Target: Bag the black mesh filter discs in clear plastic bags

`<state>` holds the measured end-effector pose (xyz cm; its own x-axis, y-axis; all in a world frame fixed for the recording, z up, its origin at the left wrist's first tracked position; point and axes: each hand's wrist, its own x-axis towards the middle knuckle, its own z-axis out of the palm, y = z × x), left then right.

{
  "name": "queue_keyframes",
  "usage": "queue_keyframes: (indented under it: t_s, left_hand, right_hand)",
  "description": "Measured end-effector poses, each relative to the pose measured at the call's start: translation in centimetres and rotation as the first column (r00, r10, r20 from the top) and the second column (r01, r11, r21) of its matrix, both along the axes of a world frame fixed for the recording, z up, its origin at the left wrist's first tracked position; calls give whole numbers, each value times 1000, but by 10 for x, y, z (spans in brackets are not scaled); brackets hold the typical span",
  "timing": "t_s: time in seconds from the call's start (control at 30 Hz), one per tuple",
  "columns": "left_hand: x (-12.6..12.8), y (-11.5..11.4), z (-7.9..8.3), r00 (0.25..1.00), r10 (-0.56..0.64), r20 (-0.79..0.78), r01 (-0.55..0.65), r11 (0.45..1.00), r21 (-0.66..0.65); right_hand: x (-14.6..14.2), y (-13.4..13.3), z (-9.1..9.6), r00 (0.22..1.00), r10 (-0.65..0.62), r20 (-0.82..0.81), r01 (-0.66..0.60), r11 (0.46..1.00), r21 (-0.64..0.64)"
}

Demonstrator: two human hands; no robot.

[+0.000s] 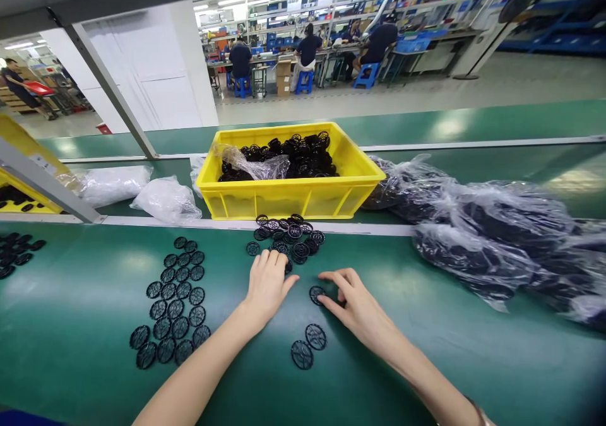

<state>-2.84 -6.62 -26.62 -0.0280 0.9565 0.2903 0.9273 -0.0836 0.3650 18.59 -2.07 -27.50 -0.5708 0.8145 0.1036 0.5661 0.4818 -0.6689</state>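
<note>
My left hand [271,284] reaches to the near edge of a loose pile of black round spoked plastic discs [294,231]. Its thumb sticks out to the side; the fingertips are bent down at the discs and partly hidden. My right hand [356,303] is over the table, thumb and index finger apart. The thumb tip is at the edge of a single black disc [317,295] lying flat. Two more discs [302,355] lie nearer to me, edge to edge. On the left, several discs [175,309] are laid out flat in rough rows.
Behind the pile stands a yellow bin [284,200] heaped with black parts and a clear bag. Plastic bags of dark parts [492,224] lie to the right, white bags [165,200] to the left. A metal post [106,85] rises at left. People sit at far benches.
</note>
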Motion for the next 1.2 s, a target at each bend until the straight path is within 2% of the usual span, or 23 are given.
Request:
queue_keyframes:
  t_s: [0.17, 0.23, 0.3, 0.37, 0.4, 0.43, 0.6, 0.77, 0.93, 1.0, 1.07, 1.13, 1.2]
  left_hand:
    - [2, 3, 12, 999, 4, 40, -4, 1000, -13]
    - [2, -5, 19, 990, -18, 139, 23, 999, -31]
    - [2, -16, 22, 917, 3, 398, 74, 981, -179]
    - [2, -27, 22, 776, 101, 623, 172, 916, -363]
    - [2, -32, 21, 725, 151, 672, 212, 879, -426]
    - [2, -35, 19, 711, 177, 680, 228, 857, -461]
    - [-6, -37, 20, 771, 199, 605, 162, 857, -490]
    - [-11, -40, 19, 849, 153, 506, 79, 910, -407]
    - [-5, -61, 11, 877, 39, 480, 166, 911, -377]
    - [-8, -64, 11, 919, -31, 394, 177, 923, -341]
    - [-18, -56, 13, 966, -53, 253, 120, 959, -258]
    - [-34, -40, 16, 989, -5, 146, 30, 985, -170]
    - [-52, -20, 18, 995, 50, 86, -40, 992, -117]
  right_hand:
    - [10, 5, -7, 996, 59, -73, -68, 990, -127]
    - [13, 5, -9, 995, 34, -95, -50, 984, -174]
    - [15, 4, -10, 993, 25, -112, -44, 984, -172]
    - [14, 2, -11, 993, 42, -113, -55, 992, -115]
    - [13, 1, -11, 993, 58, -108, -66, 995, -75]
    - [11, -1, -10, 992, 75, -100, -78, 996, -35]
    - [3, -3, -11, 992, 120, -37, -118, 991, 56]
    - [-4, -10, -11, 990, 142, 7, -142, 985, 96]
    - [-6, -33, -5, 965, 256, 59, -260, 962, 85]
    - [-8, -35, -1, 955, 287, 71, -292, 953, 75]
    - [-16, -27, 2, 959, 274, 67, -280, 952, 122]
    - [-31, -11, 2, 966, 254, 46, -258, 939, 227]
    - [-51, 5, 0, 962, 270, 39, -267, 905, 331]
